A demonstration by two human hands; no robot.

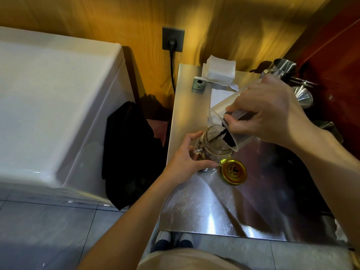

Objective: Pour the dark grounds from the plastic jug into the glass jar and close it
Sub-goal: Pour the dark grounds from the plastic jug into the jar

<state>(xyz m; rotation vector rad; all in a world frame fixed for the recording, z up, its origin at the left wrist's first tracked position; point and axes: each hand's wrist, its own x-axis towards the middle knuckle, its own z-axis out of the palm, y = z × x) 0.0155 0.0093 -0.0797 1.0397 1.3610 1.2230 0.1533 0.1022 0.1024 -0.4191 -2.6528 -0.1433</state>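
My right hand (268,112) grips a clear plastic jug (224,114) and holds it tipped steeply, mouth down and to the left. Dark grounds (288,138) pile at its lower lip and fall in a thin stream into the open glass jar (216,143) just below. The jar stands on the steel counter (204,201) near its left edge, and my left hand (187,156) wraps around its left side and base. A gold lid (233,172) with a dark printed emblem lies flat on the counter, touching the jar's right front side.
At the back of the counter sit a stack of white paper filters (219,71), a small green device (199,84) and a sheet of paper (220,97). Steel pitchers (284,68) and a funnel (303,96) stand at the right. A white appliance (48,106) and dark cloth (128,149) are left.
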